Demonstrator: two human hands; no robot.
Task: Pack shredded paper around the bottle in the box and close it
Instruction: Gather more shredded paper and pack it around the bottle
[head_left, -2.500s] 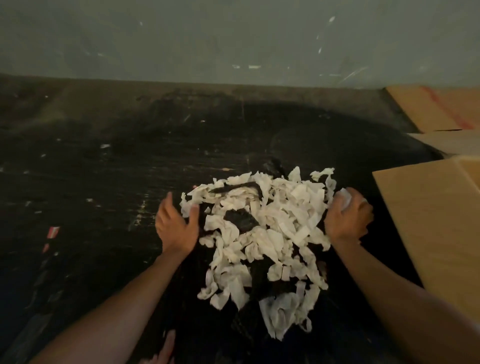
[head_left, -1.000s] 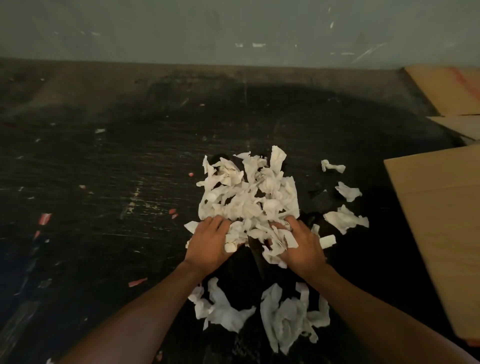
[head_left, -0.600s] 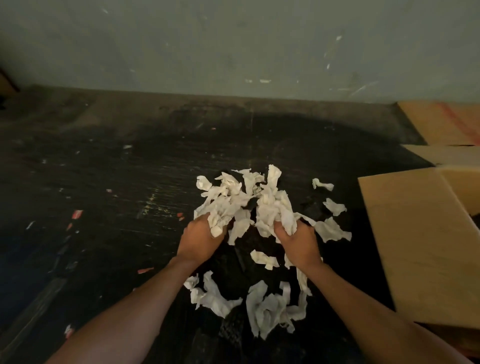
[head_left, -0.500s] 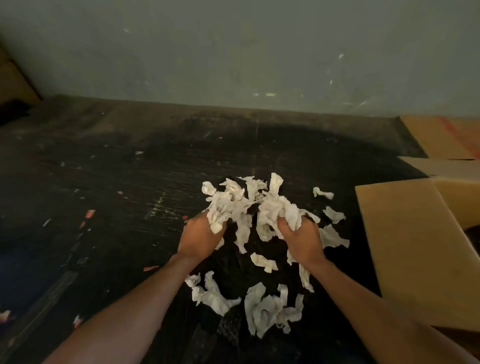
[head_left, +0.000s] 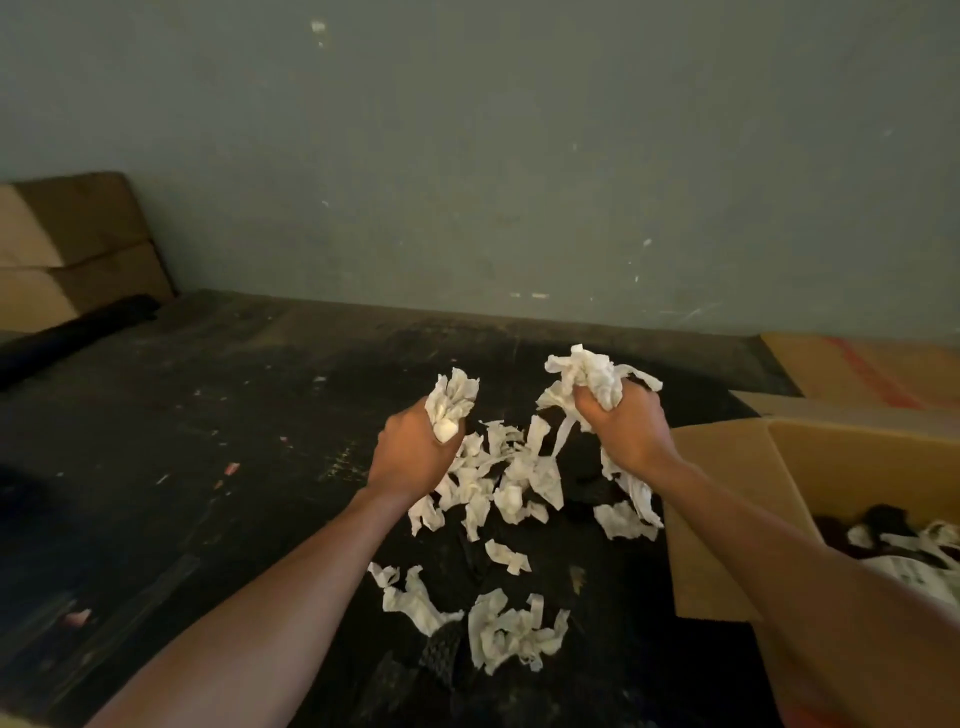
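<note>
My left hand (head_left: 413, 457) is raised above the dark floor, fist shut on a bunch of white shredded paper (head_left: 451, 402). My right hand (head_left: 626, 428) grips a larger bunch (head_left: 589, 376), strips dangling below it. Loose shredded paper (head_left: 506, 475) lies on the floor under and between the hands, with more clumps (head_left: 506, 631) nearer me. The open cardboard box (head_left: 852, 467) stands at the right, its near flap (head_left: 722, 519) folded outward. Inside it I see paper shreds and something dark (head_left: 883, 517); the bottle is not clearly visible.
A grey wall (head_left: 519, 182) runs along the back. Flattened cardboard (head_left: 878, 369) lies behind the box at the right. Stacked cardboard boxes (head_left: 72, 244) and a dark roll (head_left: 78, 332) sit at the far left. Small scraps dot the black floor (head_left: 208, 441).
Both hands closed on handfuls from the pile and lifted them off the floor, the right one moving toward the box. The camera tilted up, showing more wall and the box's inside.
</note>
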